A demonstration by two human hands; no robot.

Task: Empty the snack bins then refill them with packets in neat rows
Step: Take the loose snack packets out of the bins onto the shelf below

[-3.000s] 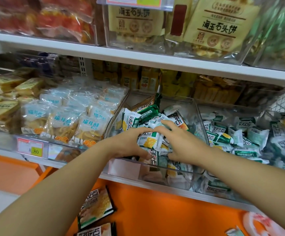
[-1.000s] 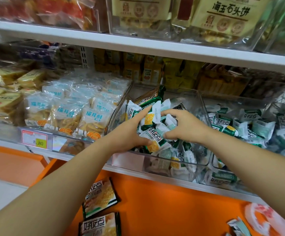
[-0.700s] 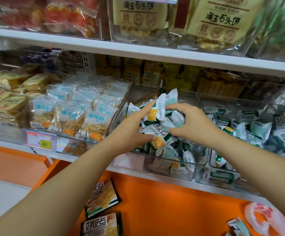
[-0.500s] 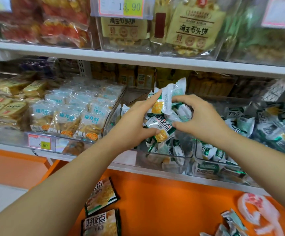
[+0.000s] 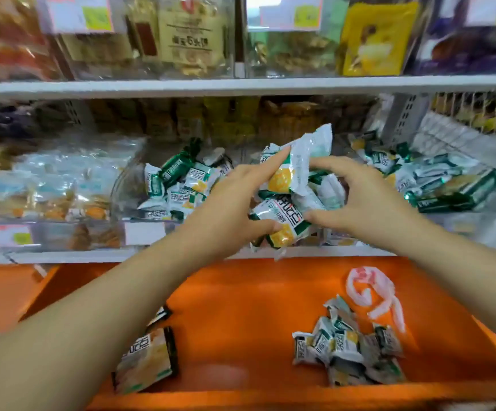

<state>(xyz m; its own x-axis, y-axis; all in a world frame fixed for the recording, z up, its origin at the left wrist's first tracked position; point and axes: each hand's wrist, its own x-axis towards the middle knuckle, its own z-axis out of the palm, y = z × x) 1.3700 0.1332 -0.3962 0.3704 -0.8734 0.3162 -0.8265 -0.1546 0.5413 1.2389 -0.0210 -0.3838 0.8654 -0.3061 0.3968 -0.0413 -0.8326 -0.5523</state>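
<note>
A bunch of small white-and-green snack packets is held in the air in front of the shelf, between both hands. My left hand grips it from the left, index finger along the top packet and thumb under the lowest one. My right hand grips it from the right, fingers and thumb curled around. Behind them stands the clear middle bin with more of the same packets. A pile of these packets lies on the orange ledge below.
To the right, a bin holds similar green packets. The left bin holds clear blue-labelled bags. Two larger black-edged packets lie on the ledge at left, and a white-and-pink plastic bag at right. A white shelf runs overhead.
Both hands gathered a bunch of packets in the middle bin, lifted it up and drew it out toward the ledge. The view has tilted down, showing the pile on the ledge.
</note>
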